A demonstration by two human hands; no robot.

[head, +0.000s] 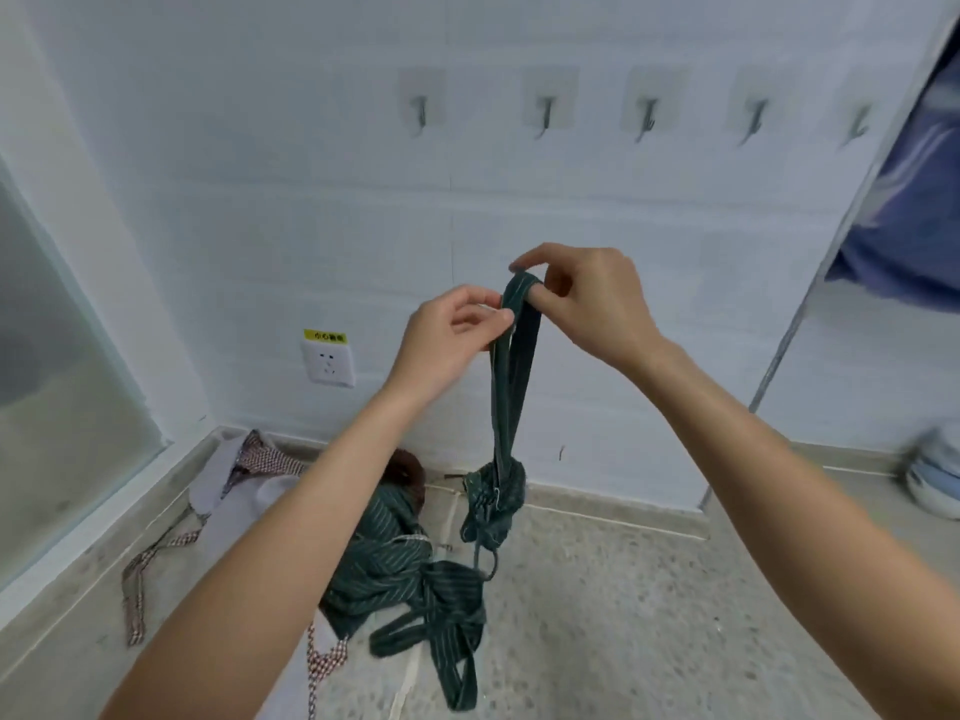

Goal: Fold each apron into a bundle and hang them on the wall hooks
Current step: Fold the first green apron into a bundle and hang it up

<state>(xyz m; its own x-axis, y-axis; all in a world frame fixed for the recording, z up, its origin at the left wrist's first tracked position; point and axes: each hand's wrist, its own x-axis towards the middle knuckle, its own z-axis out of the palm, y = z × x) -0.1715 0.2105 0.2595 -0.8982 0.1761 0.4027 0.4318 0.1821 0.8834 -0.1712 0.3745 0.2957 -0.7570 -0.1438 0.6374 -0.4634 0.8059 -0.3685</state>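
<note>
A dark green striped apron, rolled into a small bundle (496,498), hangs in the air from its strap loop (511,356). My right hand (587,304) pinches the top of that loop. My left hand (449,337) pinches the strap just below and to the left. Several metal wall hooks run in a row above my hands, among them one (422,112) at the left and one (647,119) nearer the middle; all are bare. A second green striped apron (384,569) lies crumpled on the floor under my left forearm.
A white apron with red checked trim (249,475) lies on the floor at the left by a frosted glass panel (57,371). A wall socket (328,362) sits low on the tiled wall. Blue cloth (909,210) hangs at the right, beside a metal pole (779,356).
</note>
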